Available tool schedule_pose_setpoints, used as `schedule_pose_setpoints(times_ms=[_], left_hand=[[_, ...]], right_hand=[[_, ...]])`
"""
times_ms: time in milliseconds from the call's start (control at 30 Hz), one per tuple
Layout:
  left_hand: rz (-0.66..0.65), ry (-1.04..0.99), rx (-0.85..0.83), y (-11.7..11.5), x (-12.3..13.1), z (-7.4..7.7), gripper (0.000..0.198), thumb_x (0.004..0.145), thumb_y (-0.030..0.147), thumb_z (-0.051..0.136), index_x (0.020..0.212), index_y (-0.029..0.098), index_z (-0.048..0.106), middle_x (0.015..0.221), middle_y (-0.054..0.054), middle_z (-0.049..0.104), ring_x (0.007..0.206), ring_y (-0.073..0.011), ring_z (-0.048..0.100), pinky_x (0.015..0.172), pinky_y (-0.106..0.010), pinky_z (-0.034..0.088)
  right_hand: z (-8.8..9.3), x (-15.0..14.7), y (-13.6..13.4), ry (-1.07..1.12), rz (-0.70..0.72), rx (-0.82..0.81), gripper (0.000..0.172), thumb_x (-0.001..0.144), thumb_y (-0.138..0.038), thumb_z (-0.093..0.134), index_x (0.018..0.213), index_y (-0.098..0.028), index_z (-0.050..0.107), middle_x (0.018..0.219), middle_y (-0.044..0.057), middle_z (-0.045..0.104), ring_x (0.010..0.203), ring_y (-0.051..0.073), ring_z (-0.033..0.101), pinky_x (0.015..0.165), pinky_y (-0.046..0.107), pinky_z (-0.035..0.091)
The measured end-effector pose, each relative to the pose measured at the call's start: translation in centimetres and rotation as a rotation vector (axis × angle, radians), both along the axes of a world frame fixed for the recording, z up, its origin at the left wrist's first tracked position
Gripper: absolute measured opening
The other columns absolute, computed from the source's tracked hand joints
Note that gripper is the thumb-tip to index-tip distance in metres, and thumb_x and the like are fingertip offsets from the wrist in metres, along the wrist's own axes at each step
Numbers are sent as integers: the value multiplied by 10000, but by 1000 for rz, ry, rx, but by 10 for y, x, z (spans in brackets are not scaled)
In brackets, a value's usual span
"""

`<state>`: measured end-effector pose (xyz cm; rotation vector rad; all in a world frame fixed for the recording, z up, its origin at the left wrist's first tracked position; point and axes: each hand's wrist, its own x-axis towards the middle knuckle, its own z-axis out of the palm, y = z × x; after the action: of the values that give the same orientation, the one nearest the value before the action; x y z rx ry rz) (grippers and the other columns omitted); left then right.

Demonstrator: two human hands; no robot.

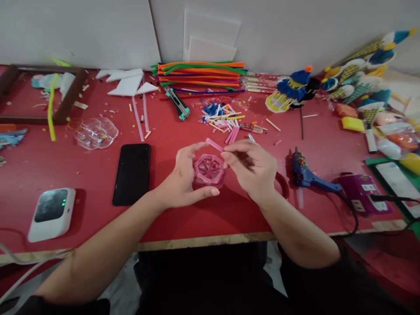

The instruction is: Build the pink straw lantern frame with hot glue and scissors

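Observation:
My left hand (185,177) curls its thumb and fingers around the side of a pink octagonal frame (210,169), which has spokes meeting at its middle. Above the frame's far rim, a short pink stick (214,144) is pinched between the thumb and forefinger of my right hand (251,166). The stick's free end points toward my left fingertips; I cannot tell whether it touches them. A heap of cut sticks (226,116), with several pink ones at its near side, lies just beyond my hands.
A blue glue gun (308,173) lies at right beside a purple power socket (362,192). A black phone (131,175) and a white device (52,214) are at left. Farther back lie a utility knife (177,103) and pipe cleaners (200,74). Small figures (292,89) stand back right.

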<state>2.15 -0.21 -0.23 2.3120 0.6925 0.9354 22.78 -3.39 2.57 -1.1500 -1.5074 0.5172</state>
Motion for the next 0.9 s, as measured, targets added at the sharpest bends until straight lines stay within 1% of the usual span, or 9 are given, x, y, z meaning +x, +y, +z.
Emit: schedule_pose_setpoints(times_ms=[100, 167, 300, 367, 467, 533, 633, 767, 900], left_hand=[[6, -126, -54, 0, 1, 2, 755, 934, 590, 611, 1498, 306, 198, 1484, -192, 396, 1389, -366, 495, 1045, -544, 539], [52, -183, -119, 2, 1, 3, 644, 956, 561, 594, 1450, 314, 262, 1437, -164, 434, 1256, -298, 596, 960, -462, 586], [100, -168, -110, 6, -1, 9, 608, 918, 543, 669, 1374, 275, 368, 1320, -138, 550, 936, -194, 663, 785, -355, 587], [113, -140, -70, 7, -3, 13, 541, 938, 536, 642, 1338, 237, 433, 1223, -118, 626, 885, -183, 661, 771, -345, 574], [174, -93, -71, 5, -3, 19, 358, 1034, 491, 476, 1221, 196, 556, 1061, -86, 711, 872, -181, 678, 792, -341, 569], [228, -83, -71, 3, -2, 23, 335, 1060, 462, 423, 1141, 191, 602, 1000, -71, 733, 852, -174, 688, 784, -328, 569], [253, -136, -32, 2, -1, 24, 273, 1049, 420, 483, 1107, 192, 623, 959, -50, 739, 801, -152, 684, 732, -288, 562], [264, -236, 1, 5, -1, 22, 202, 1014, 378, 579, 1079, 197, 642, 927, -34, 735, 767, -133, 675, 695, -254, 554], [283, -203, 13, 9, -3, 22, 255, 1012, 416, 577, 923, 192, 658, 803, -22, 723, 664, -117, 641, 631, -237, 532]], right_hand=[[0, 3, 0, -33, -95, 81, 118, 957, -281, 666, 1051, -278, 738, 991, 6, 764, 800, 151, 741, 710, 320, 626], [0, 4, 1, -58, -129, 158, 137, 966, -244, 652, 1057, -294, 740, 996, 5, 767, 889, 174, 748, 796, 361, 637], [1, 4, 3, -143, -69, 256, 164, 949, -167, 658, 982, -300, 749, 958, -2, 746, 920, 173, 726, 809, 358, 624], [1, 4, 4, -167, -45, 269, 171, 940, -149, 660, 966, -292, 750, 960, 3, 727, 907, 167, 713, 798, 352, 618], [3, 5, 4, -178, -29, 257, 170, 937, -145, 659, 962, -287, 750, 933, 4, 726, 900, 169, 711, 788, 350, 616], [4, 4, 2, -154, -27, 240, 160, 937, -156, 664, 956, -290, 750, 914, -3, 741, 892, 168, 718, 773, 340, 614], [3, 2, 1, -62, -26, 203, 130, 921, -175, 698, 946, -290, 755, 915, -11, 764, 871, 157, 729, 754, 320, 612], [-2, 2, 3, 24, 60, 168, 134, 889, -192, 746, 987, -283, 755, 938, -8, 791, 880, 165, 750, 825, 354, 628], [-4, 7, 6, 30, 100, 161, 114, 857, -196, 781, 946, -265, 769, 905, -7, 796, 855, 162, 755, 814, 337, 632]])
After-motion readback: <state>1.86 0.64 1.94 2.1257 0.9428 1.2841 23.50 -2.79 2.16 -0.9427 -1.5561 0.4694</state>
